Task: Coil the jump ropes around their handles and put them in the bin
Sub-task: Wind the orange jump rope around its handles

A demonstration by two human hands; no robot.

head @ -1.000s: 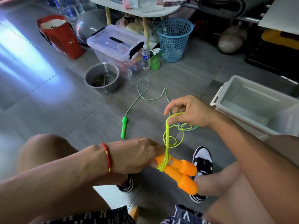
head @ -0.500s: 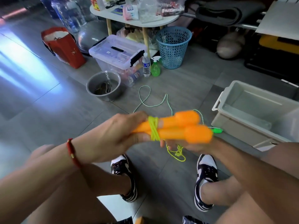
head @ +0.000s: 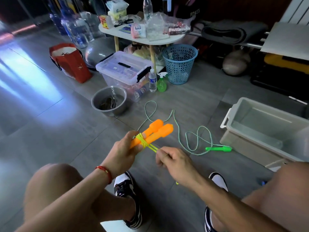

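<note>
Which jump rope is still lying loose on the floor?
The green-handled rope, uncoiled on the floor beside the grey bin. The orange-handled rope is wrapped and held in both hands.

Single head-worn view looks forward and down, close over knees, toward cluttered floor.

The two orange handles (head: 157, 131) look like smooth, slightly glossy plastic, bound by a thin yellow-green cord (head: 144, 142) with a slick sheen, while the other rope (head: 184, 144) on the floor (head: 66, 139) is a braided, speckled green-and-white cord ending in a glossy green plastic handle (head: 218, 149). The floor is smooth grey tile, polished enough to throw back a bright glare, and the grey bin (head: 260, 129) is matt, slightly translucent plastic. Farther off stand a dull metal bowl (head: 108, 101), a clear glossy plastic box (head: 123, 72), a perforated blue plastic basket (head: 179, 63) and a red paper bag (head: 71, 62).
</note>
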